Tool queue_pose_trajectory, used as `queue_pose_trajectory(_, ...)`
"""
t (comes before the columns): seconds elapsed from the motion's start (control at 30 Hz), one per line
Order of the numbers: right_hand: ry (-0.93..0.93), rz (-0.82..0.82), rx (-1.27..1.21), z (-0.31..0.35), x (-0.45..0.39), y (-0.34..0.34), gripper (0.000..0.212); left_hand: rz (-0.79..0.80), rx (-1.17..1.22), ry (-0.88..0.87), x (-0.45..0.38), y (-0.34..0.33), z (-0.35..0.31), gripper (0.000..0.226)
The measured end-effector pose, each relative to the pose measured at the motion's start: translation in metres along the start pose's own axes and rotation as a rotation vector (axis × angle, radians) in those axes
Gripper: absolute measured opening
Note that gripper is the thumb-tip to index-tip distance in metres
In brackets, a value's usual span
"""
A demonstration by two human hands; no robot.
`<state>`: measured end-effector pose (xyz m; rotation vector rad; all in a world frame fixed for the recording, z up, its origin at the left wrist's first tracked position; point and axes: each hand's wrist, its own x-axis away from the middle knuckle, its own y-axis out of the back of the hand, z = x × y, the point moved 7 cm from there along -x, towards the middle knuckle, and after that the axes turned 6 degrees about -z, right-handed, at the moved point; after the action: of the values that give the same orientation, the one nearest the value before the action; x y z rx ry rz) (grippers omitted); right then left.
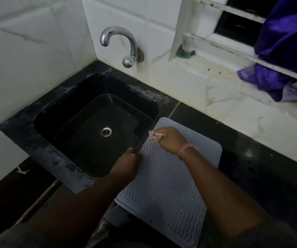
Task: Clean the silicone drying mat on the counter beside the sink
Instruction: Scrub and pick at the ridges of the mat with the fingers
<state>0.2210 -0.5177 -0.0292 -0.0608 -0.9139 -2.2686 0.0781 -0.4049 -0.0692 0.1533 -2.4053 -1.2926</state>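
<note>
1. The counter is black, with a sink sunk into it.
2. The mat, grey and ribbed, lies just right of the sink, its near end past the counter edge.
3. The left hand grips the mat's left edge.
4. The right hand presses a pale cloth onto the mat's far corner.

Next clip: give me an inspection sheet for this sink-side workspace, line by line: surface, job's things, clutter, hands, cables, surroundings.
Surface: black counter, whitish residue around the sink's rim.
Job's things: grey ribbed silicone mat lies beside the black sink, its near end overhanging the counter edge; small pale pink cloth on the mat's far corner.
Clutter: green sponge on the window ledge; purple fabric hanging at the window.
Hands: left hand grips the mat's sink-side edge; right hand holds the cloth against the mat.
Cables: nothing seen.
Surroundings: chrome tap on the white tiled wall, no water running; stained ledge.
</note>
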Motion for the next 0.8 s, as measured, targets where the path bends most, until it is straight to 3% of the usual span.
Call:
queue_pose_trajectory(0.1, 0.021, -0.182, 0.176, -0.006, -0.036, 0.018, 0.035, -0.083, -0.044, 0.029, 0.015, 0.001, 0.007, 0.021)
queue_pose_trajectory(0.23, 0.046, -0.05, 0.44, -0.032, -0.052, -0.017, 0.053, 0.114, -0.22, 0.143, 0.029, -0.013, 0.021, 0.029)
queue_pose_trajectory(0.37, 0.091, -0.178, 0.562, -0.025, -0.024, -0.026, 0.065, 0.119, -0.191, 0.186, 0.032, -0.013, 0.017, 0.042)
queue_pose_trajectory(0.5, 0.188, -0.15, 0.578, -0.021, 0.017, -0.053, 0.061, 0.107, -0.082, 0.325, 0.029, -0.014, 0.021, 0.047)
queue_pose_trajectory(0.67, 0.312, -0.136, 0.516, -0.011, 0.067, -0.089, 0.054, 0.016, -0.284, 0.243, 0.032, -0.013, 0.023, 0.022)
queue_pose_trajectory(0.8, 0.348, -0.061, 0.406, -0.01, 0.073, -0.088, 0.037, -0.045, -0.314, 0.117, 0.048, -0.017, 0.019, 0.03)
